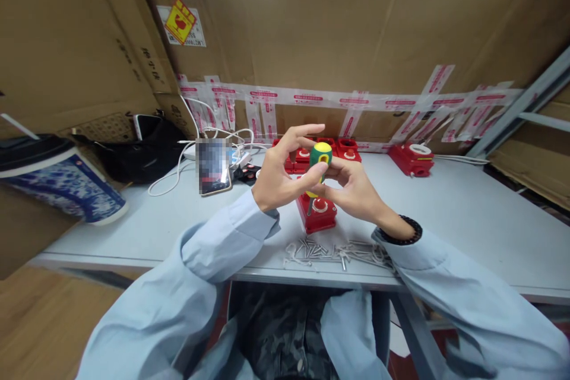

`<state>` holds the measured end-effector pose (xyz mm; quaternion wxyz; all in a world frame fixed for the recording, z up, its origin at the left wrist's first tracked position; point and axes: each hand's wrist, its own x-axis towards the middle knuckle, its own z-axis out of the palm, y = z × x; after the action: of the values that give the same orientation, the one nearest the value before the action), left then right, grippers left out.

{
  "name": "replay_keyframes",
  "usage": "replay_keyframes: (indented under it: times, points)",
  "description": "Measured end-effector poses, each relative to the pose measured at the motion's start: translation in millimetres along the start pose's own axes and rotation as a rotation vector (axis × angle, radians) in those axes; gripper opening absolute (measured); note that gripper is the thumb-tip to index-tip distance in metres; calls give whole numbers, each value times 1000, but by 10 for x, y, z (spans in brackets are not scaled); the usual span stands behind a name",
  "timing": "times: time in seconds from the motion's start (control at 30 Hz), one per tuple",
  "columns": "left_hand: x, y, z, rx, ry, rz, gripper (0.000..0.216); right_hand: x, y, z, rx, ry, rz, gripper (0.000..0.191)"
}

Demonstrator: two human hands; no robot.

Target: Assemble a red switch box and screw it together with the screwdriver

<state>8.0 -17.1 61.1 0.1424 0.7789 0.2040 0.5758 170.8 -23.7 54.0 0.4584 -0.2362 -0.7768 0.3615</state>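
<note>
A screwdriver [321,155] with a green and yellow handle stands upright, slightly tilted, before me. The thumb of my left hand [278,175] presses on its handle, with the fingers curled round the far side. Lower down, my right hand [356,193] pinches the handle near its yellow lower end. The metal shaft points down at the left part of a red box [321,224] with a round red button in a pale ring. Whether the tip touches a screw cannot be seen. Several loose screws [314,248] lie between the box and the table's front edge.
More red boxes [349,152] stand behind my hands, and another red box [412,160] is at the back right. A phone [216,166] leans by white cables [171,177] on the left. Further left are a black bag [120,157] and a large cup [73,184]. Cardboard backs the table [467,219].
</note>
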Motion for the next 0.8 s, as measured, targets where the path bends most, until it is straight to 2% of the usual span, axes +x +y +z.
replay_keyframes:
  times: [0.13, 0.27, 0.33, 0.47, 0.53, 0.7, 0.8]
  points:
    - [13, 0, 29, 47, 104, 33, 46, -10, 69, 113, -121, 159, -66, 33]
    - [23, -4, 28, 71, 129, 46, 39, -20, 148, 150, -91, 178, -65, 34]
    - [21, -4, 16, 71, 103, 42, 33, -18, 146, 113, -50, 139, -65, 31]
    - [12, -10, -6, 71, 84, 18, 28, -7, 79, 1, 113, -69, -14, 23]
    - [12, -4, -7, 100, 83, 14, 27, -5, 57, -18, 135, -98, 2, 22]
    - [37, 55, 0, 243, 105, 62, 31, -23, 84, 71, -60, 124, -43, 31]
    - [50, 70, -14, 232, 59, 54, 29, -31, 105, 71, -93, 105, -37, 34]
